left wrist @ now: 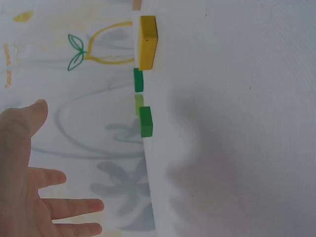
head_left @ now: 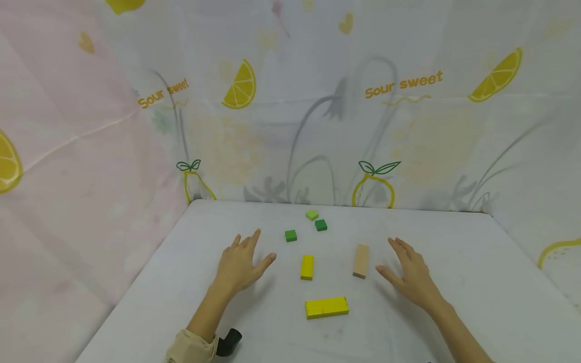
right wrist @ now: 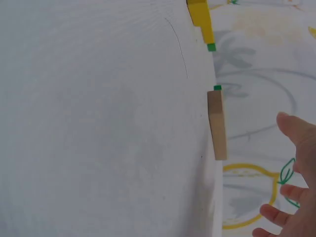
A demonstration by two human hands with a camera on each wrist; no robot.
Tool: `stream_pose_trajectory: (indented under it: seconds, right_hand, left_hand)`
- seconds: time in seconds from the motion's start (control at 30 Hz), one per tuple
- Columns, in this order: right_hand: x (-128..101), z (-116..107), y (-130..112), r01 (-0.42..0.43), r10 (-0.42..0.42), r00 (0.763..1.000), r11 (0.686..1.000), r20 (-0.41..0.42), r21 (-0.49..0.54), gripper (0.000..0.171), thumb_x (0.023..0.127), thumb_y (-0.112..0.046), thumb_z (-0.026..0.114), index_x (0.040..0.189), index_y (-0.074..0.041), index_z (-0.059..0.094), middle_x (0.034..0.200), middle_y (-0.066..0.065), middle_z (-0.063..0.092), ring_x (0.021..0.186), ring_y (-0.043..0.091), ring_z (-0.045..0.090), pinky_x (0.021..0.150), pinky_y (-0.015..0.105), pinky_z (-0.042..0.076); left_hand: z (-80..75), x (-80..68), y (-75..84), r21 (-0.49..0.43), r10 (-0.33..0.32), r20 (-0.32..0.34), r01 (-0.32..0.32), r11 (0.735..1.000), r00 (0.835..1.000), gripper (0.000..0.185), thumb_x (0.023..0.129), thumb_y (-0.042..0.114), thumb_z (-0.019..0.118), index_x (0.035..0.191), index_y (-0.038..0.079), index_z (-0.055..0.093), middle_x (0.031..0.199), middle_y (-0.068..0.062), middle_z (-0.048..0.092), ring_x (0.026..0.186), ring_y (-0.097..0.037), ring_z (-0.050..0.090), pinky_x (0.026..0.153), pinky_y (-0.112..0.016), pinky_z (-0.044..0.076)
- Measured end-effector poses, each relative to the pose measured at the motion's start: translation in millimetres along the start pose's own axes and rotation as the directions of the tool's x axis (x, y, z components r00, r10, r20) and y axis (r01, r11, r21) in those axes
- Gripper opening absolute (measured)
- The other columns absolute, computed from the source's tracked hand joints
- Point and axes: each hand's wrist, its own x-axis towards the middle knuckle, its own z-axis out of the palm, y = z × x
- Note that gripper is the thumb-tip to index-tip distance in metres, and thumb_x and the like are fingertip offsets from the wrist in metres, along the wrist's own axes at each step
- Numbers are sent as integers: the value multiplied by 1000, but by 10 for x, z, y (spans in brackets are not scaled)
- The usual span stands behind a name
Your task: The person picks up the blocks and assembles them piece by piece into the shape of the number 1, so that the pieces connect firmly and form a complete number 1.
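My left hand (head_left: 239, 267) is held above the left side of the white table, fingers spread, holding nothing. On the other side my right hand (head_left: 413, 280) hovers with its fingers extended, nearest to a plain wooden block (head_left: 361, 261). Between the hands lies a small yellow block (head_left: 307, 267). A longer yellow block (head_left: 327, 307) lies closer to me. Farther back are a green block (head_left: 291, 236), a dark green block (head_left: 321, 225) and a light green block (head_left: 311, 215). In the left wrist view the thumb and fingers of the left hand (left wrist: 29, 182) stand apart.
The white tabletop (head_left: 268, 327) ends at a back cloth (head_left: 281, 126) printed with lemons and lettering. Another patterned cloth (head_left: 59, 201) hangs along the left side. A black cylindrical piece (head_left: 229, 343) sticks out by the left sleeve cuff (head_left: 190, 347).
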Motion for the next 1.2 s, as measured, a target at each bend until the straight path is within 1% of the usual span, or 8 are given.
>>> stream_pose_trajectory:
  seconds: [0.1,0.17,0.3,0.43,0.67,0.8,1.03,1.2]
  right_hand:
    - [18,53,-39,28,-28,1000,999,-14,30,67,85,-30,68,137,2,40,136,26,38,113,48,39,83,66,33]
    - [30,87,-69,40,-39,999,998,-20,44,65,85,-29,69,135,2,42,132,25,41,113,45,40,85,64,36]
    - [43,119,-135,48,-47,999,997,-26,54,63,84,-27,70,134,3,44,127,24,45,113,43,42,87,62,39]
    - [38,131,-180,48,-47,999,997,-16,55,61,84,-27,70,132,3,46,123,23,48,111,41,45,88,60,40]
    - [10,158,-247,78,-77,997,994,-15,75,59,83,-24,72,130,2,49,115,20,55,94,32,55,77,49,48]
    - [8,185,-281,84,-83,996,994,-13,72,58,82,-24,72,130,2,50,111,17,56,91,28,56,75,44,48]
    - [4,229,-310,43,-47,998,994,32,98,58,84,-27,70,131,0,50,109,14,57,87,23,57,69,37,50]
    - [12,243,-322,57,-61,998,992,28,111,57,84,-26,70,130,1,50,109,14,58,86,22,57,68,35,50]
  left_hand:
    - [31,-17,51,-8,19,-16,-19,1000,1000,75,87,58,52,141,7,41,127,-19,57,122,-44,45,92,-60,39]
    - [55,-29,79,-8,28,-20,-28,1000,999,73,87,57,52,140,7,43,124,-19,59,118,-40,49,90,-58,41]
    - [89,-57,128,-15,35,-8,-35,999,999,70,88,56,53,137,7,47,123,-20,58,114,-37,52,89,-55,43]
    - [112,-92,192,-44,32,18,-31,999,999,69,87,56,54,134,5,49,123,-20,58,112,-38,53,90,-53,44]
    - [156,-144,292,-107,66,46,-61,992,997,69,86,56,55,132,4,51,123,-20,58,111,-36,55,89,-51,46]
    - [167,-161,332,-120,93,55,-86,989,994,67,87,54,56,130,3,52,121,-21,59,110,-36,56,88,-50,46]
    - [232,-200,377,-171,135,97,-117,978,986,64,86,51,59,127,3,55,121,-19,59,110,-35,56,90,-50,46]
    - [279,-224,402,-174,158,122,-135,975,980,63,85,51,60,126,3,56,120,-18,59,110,-34,56,89,-49,46]
